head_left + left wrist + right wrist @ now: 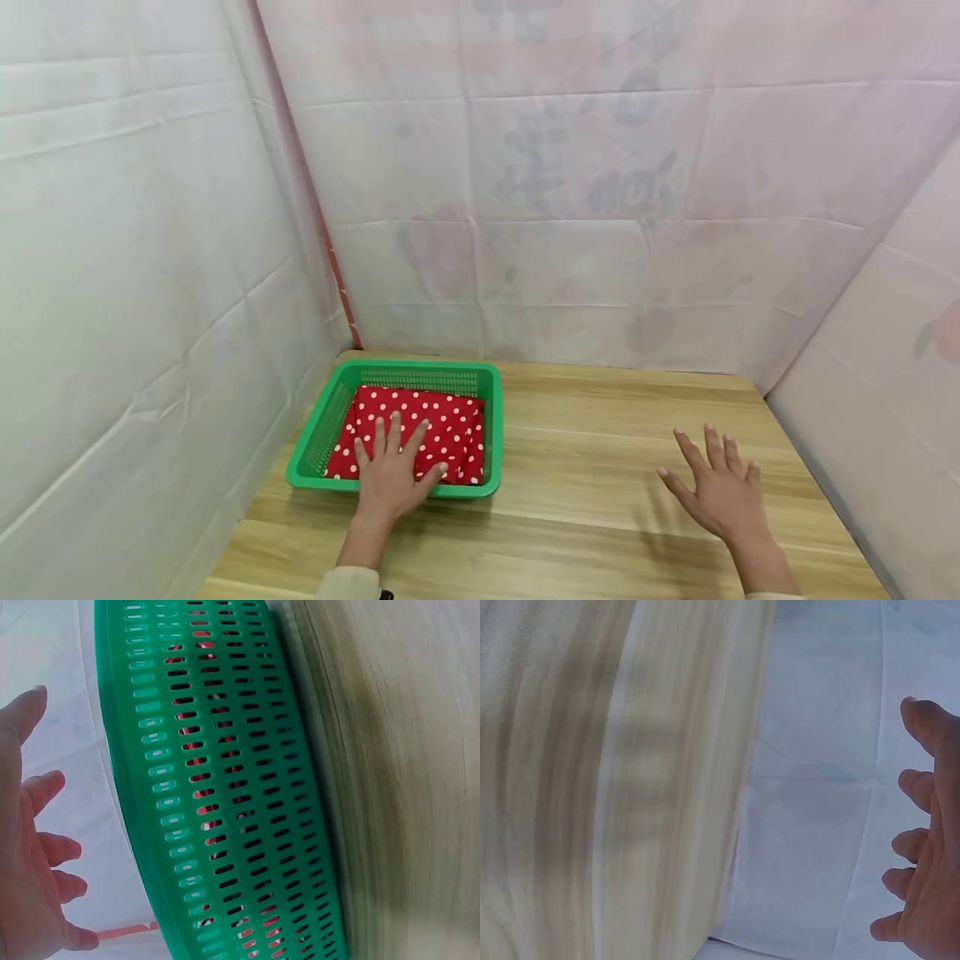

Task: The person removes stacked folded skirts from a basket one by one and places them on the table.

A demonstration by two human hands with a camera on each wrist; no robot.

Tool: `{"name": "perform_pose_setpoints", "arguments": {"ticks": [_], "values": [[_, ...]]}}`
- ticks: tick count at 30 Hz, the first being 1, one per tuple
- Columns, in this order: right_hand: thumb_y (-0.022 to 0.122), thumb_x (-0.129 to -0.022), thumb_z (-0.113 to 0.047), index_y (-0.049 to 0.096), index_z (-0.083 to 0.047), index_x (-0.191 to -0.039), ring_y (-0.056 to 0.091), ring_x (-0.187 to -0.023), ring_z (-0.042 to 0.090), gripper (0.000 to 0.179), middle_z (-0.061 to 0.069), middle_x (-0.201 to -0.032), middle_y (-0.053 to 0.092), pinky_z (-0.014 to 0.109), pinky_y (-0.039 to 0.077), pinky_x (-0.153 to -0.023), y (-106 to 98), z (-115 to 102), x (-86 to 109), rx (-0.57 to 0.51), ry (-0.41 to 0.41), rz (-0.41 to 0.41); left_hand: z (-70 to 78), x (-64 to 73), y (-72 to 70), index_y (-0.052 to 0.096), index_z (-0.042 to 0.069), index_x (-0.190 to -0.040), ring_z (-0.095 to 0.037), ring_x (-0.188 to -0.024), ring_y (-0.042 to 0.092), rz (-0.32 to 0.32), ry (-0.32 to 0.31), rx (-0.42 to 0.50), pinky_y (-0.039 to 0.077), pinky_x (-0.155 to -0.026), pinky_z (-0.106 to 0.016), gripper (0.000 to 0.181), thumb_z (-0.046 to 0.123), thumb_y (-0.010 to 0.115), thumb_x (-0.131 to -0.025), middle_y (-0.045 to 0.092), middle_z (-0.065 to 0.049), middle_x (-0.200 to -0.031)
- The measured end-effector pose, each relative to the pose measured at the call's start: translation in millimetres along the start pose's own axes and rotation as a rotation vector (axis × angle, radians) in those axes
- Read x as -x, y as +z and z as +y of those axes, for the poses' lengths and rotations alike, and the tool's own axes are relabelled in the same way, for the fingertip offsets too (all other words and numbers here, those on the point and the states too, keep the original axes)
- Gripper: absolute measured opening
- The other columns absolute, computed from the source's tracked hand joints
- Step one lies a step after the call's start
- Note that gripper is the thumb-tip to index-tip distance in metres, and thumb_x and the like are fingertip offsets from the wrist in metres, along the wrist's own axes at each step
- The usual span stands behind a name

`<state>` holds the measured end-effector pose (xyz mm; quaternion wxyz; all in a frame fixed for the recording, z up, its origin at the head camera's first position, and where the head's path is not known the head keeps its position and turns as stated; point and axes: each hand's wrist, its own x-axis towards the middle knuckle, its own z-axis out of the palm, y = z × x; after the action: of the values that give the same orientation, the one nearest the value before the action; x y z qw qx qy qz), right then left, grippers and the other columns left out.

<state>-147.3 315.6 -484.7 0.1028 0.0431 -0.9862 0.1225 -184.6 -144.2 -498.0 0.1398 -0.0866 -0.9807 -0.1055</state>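
A green plastic basket [497,425] with slotted walls stands at the left of the table in the head view. Folded inside it lies a red cloth with white dots [420,408]. My left hand [392,479], fingers spread, is over the basket's near rim and overlaps the cloth in the head view. From the left wrist, that hand [34,855] shows above the rim level beside the basket's slotted side [225,772], holding nothing. Over the right part of the table, my right hand [723,496] hovers with spread fingers and casts a shadow; nothing is in it.
The wooden table [570,467] has light grain and reaches the back wall sheet [555,250]. White printed sheets hang close on the left [150,292] and right [892,333]. A red strip [337,275] runs down the back left corner, behind the basket.
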Motion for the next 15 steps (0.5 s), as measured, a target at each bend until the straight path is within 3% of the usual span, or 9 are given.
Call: {"name": "perform_pose_setpoints", "arguments": {"ticks": [3, 6, 8, 10, 13, 15], "values": [[0.05, -0.092, -0.048, 0.025, -0.009, -0.146, 0.01, -0.127, 0.057, 0.071, 0.035, -0.144, 0.012, 0.076, 0.014, -0.086, -3.3, 1.0, -1.0, -0.033, -0.014, 0.016, -1.5, 0.2, -0.3, 0.041, 0.019, -0.142, -0.045, -0.134, 0.011, 0.025, -0.003, 0.021, 0.003, -0.099, -0.068, 0.077, 0.057, 0.062, -0.078, 0.024, -0.022, -0.147], [0.058, -0.091, -0.038, 0.027, -0.003, -0.144, 0.025, -0.118, 0.062, 0.07, 0.04, -0.139, 0.018, 0.075, 0.025, -0.08, -5.3, 2.0, -2.0, -0.175, -0.027, 0.036, -2.6, -0.3, 1.0, 0.047, 0.013, -0.137, -0.041, -0.129, 0.027, 0.137, 0.008, 0.129, 0.017, -0.098, -0.067, 0.074, 0.048, 0.07, -0.076, 0.037, -0.02, -0.14], [0.062, -0.09, -0.029, 0.032, 0.0, -0.142, 0.039, -0.11, 0.059, 0.067, 0.04, -0.134, 0.03, 0.07, 0.035, -0.076, -4.7, 2.2, -1.6, -0.308, -0.029, 0.062, -2.5, 0.0, 1.9, 0.052, 0.01, -0.132, -0.036, -0.123, 0.039, 0.219, -0.005, 0.305, 0.029, -0.096, -0.062, 0.066, 0.038, 0.073, -0.077, 0.046, -0.017, -0.133], [0.062, -0.091, -0.022, 0.033, 0.0, -0.142, 0.052, -0.106, 0.045, 0.063, 0.035, -0.13, 0.041, 0.058, 0.045, -0.078, -1.8, 2.0, 0.0, -0.493, -0.003, 0.056, -2.9, 0.8, 3.4, 0.056, 0.008, -0.127, -0.03, -0.115, 0.048, 0.269, -0.04, 0.549, 0.039, -0.09, -0.057, 0.057, 0.028, 0.075, -0.078, 0.054, -0.013, -0.125], [0.06, -0.092, -0.017, 0.034, -0.002, -0.142, 0.061, -0.098, 0.017, 0.059, 0.018, -0.121, 0.055, 0.033, 0.052, -0.076, 6.5, 1.5, 4.2, -0.75, 0.056, 0.044, -3.7, 4.5, 3.6, 0.058, 0.008, -0.124, -0.025, -0.111, 0.053, 0.254, -0.135, 0.895, 0.045, -0.086, -0.052, 0.049, 0.02, 0.075, -0.08, 0.058, -0.009, -0.12], [0.059, -0.092, -0.016, 0.033, -0.002, -0.143, 0.059, -0.096, 0.003, 0.059, 0.004, -0.118, 0.058, 0.021, 0.05, -0.075, 12.3, 1.2, 7.8, -0.887, 0.093, 0.017, -4.4, 7.5, 1.4, 0.057, 0.008, -0.126, -0.024, -0.111, 0.054, 0.207, -0.191, 1.013, 0.043, -0.089, -0.051, 0.049, 0.018, 0.074, -0.081, 0.058, -0.009, -0.12]]}}
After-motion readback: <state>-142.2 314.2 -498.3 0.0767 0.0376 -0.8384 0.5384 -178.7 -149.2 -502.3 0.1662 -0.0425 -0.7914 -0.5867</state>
